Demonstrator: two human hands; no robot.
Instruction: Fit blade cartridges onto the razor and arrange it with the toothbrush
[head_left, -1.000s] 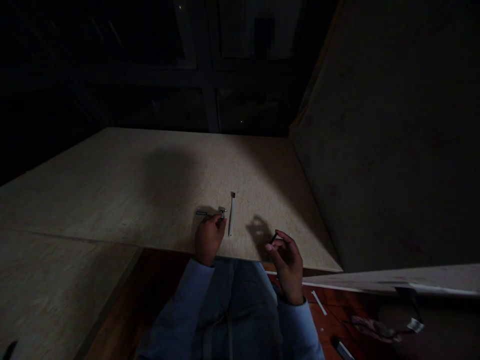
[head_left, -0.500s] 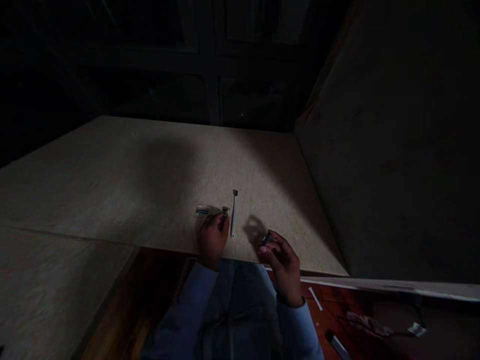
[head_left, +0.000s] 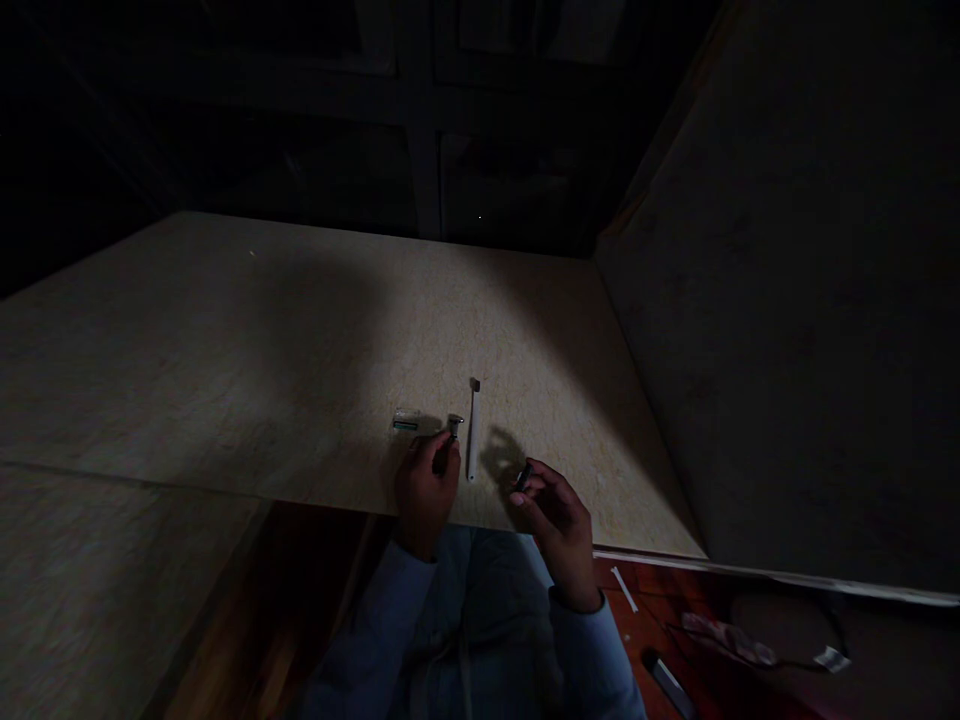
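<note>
White toothbrush (head_left: 474, 437) is lying on the bench (head_left: 551, 370), and just beside it the left hand (head_left: 426, 492) is pinching a razor (head_left: 455, 421) below its head, seemingly leaving that end clear, while the right hand (head_left: 562, 530) is gripping a small dark piece (head_left: 523, 478) by its ends.

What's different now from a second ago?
The right hand moved left, bringing its small dark piece nearer the toothbrush. Nothing was let go or newly picked up. The left hand still holds the shiny-headed tool; the toothbrush and little greenish piece stayed put.
</note>
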